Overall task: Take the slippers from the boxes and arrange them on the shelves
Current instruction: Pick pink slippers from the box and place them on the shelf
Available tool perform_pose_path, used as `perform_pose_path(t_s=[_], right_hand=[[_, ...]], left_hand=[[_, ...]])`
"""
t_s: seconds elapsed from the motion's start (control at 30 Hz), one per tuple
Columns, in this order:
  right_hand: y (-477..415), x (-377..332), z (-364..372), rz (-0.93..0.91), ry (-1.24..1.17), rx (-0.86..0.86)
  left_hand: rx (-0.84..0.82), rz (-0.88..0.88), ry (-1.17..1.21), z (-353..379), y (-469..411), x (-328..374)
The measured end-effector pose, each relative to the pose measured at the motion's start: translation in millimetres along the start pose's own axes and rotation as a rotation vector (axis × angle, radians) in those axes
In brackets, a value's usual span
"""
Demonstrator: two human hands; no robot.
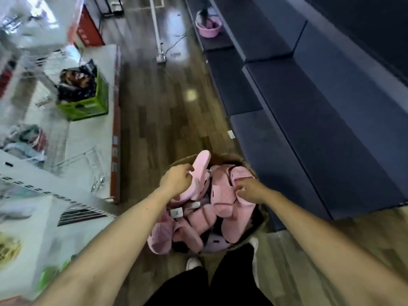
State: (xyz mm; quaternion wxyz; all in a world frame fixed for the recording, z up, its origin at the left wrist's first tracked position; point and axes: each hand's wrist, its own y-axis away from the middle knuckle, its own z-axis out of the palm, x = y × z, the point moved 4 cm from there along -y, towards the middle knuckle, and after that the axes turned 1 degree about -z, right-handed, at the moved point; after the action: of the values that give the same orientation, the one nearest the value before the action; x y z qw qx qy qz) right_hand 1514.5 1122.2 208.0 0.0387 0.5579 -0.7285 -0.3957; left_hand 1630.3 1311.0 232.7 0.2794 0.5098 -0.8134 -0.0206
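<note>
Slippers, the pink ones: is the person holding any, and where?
Yes, two. The left hand grips a raised slipper by its middle; the right hand pinches a second slipper by its upper band.

The long pink slipper (199,168) gripped by the left hand (176,180) looks like smooth moulded foam or rubber with a matt skin. The rounded pink slipper (239,172) pinched by the right hand (249,191) has a softer, faintly napped surface, more like cloth, though blur makes that uncertain. Small white tags (176,212) among the pile look like paper or card. The brown box (263,219) holding them is dull, rough cardboard. The wood-plank floor (167,111) is glossy and throws back lamp glare. The dark navy shelves (331,129) are matt and even. The green crate (88,107) is plastic, the white wire basket (88,157) is thin metal, and the pink basin (209,29) is smooth plastic.
</note>
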Motion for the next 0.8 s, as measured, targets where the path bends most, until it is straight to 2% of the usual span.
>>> perform_pose_path(t_s=[0.17, 0.43, 0.57, 0.8], right_hand=[[-12.8, 11.8, 29.9, 0.031, 0.032, -0.036], [-16.1, 54.8, 41.3, 0.083, -0.013, -0.103], [-39.6, 88.1, 35.2, 0.148, -0.112, -0.006], [-106.3, 138.2, 65.7, 0.257, -0.379, 0.086]], left_hand=[[-0.079, -0.052, -0.004, 22.5, 15.3, -16.0], [-0.161, 0.026, -0.181, 62.1, -6.0, 17.3], [-0.236, 0.111, -0.244, 103.3, -47.5, 33.4], [-0.294, 0.063, -0.238, 198.6, -114.0, 24.0]])
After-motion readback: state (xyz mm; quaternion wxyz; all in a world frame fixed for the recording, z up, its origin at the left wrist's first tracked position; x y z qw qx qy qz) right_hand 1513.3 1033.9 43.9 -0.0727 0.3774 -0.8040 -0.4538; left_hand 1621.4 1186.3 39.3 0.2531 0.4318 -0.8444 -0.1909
